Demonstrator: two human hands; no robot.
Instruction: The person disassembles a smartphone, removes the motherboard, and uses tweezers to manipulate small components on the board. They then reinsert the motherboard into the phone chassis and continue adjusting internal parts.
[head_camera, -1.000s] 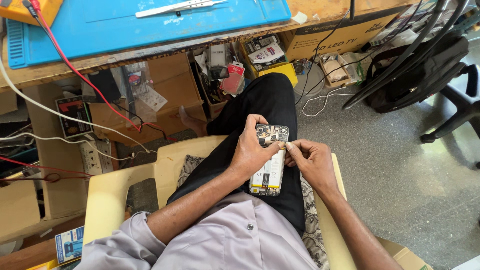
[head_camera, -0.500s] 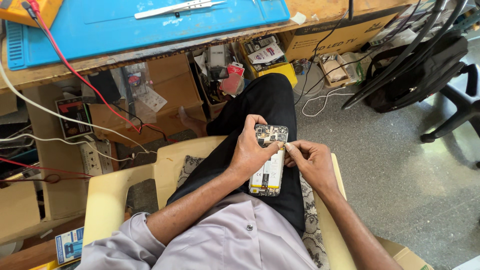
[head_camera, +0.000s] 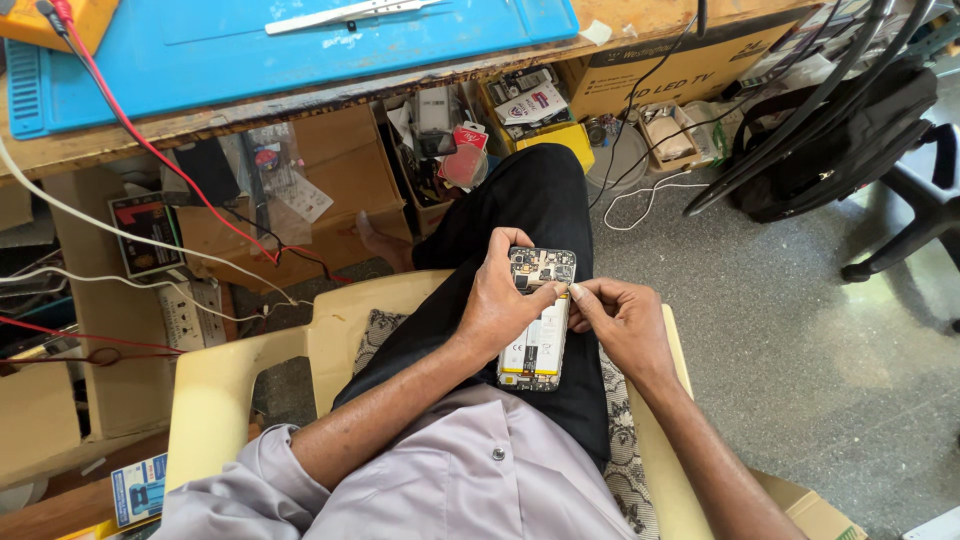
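An opened smartphone (head_camera: 537, 330) with its back cover off lies on my lap, showing a circuit board at the top and a white battery below. My left hand (head_camera: 500, 302) grips the phone along its left side, thumb across the board. My right hand (head_camera: 618, 320) sits at the phone's right edge, its fingertips pinched together against the edge near the board. Whether something small is held in that pinch, I cannot tell. I sit in a cream plastic chair (head_camera: 262, 388), wearing dark trousers.
A wooden workbench with a blue mat (head_camera: 300, 45) and metal tweezers (head_camera: 345, 12) runs across the top. Red and white wires hang at the left. Cardboard boxes (head_camera: 640, 70) and parts clutter the space under the bench. A black bag (head_camera: 845, 140) and an office chair base stand at right.
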